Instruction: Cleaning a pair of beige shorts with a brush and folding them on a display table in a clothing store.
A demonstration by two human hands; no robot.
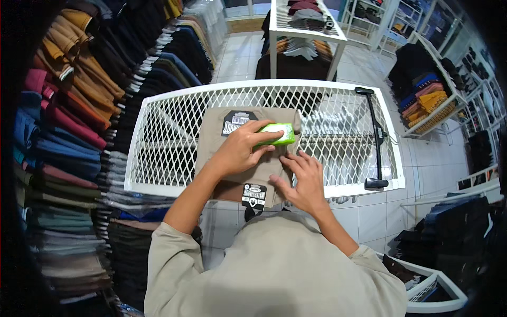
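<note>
Folded beige trousers (pixel 222 166) lie on a white metal mesh table (pixel 166 158) right before me. My left hand (pixel 243 144) grips a small green-and-white block (pixel 283 134) from above, index finger stretched along its top. The block is over the upper part of the cloth; its underside is hidden. Spread fingers of my right hand (pixel 303 178) touch the trousers at their right edge, holding nothing. A dark printed label (pixel 233 119) shows partly behind my left hand, and a black hang tag (pixel 253 196) sits at the near edge of the cloth.
A black hanger (pixel 376 138) lies across the table's right end. Racks of hanging trousers (pixel 83 79) line the left side. Farther ahead stands a second white table (pixel 301 31) with caps. Shelves of folded clothes (pixel 427 95) are at the right.
</note>
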